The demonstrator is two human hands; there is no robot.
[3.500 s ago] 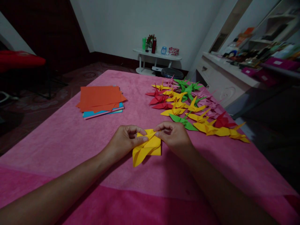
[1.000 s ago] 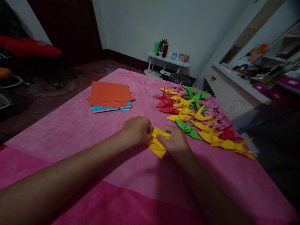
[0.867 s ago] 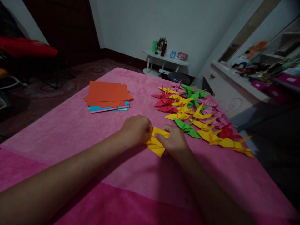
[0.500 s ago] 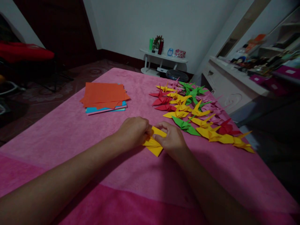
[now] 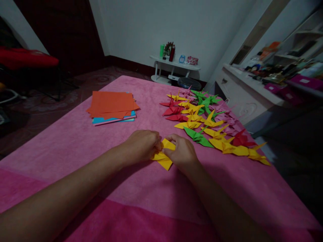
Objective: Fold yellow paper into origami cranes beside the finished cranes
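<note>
A partly folded yellow paper [image 5: 163, 160] lies on the pink cloth [image 5: 75, 144] in front of me. My left hand [image 5: 142, 145] is curled, its fingertips pinching the paper's left side. From the right, my right hand [image 5: 182, 153] is closed on the same paper, thumb and fingers pressing its upper edge. Both hands touch each other over the paper and hide most of it.
A stack of flat paper sheets [image 5: 111, 106], orange on top with blue and pink below, lies at the back left. Several folded paper cranes [image 5: 207, 122] in yellow, red, green and pink spread along the right side. A white low shelf [image 5: 174, 64] and a dresser [image 5: 242, 90] stand beyond.
The yellow paper has been folded smaller since 3.5 s ago and pressed flat. Over the last second both hands stayed closed on it, shifting only slightly.
</note>
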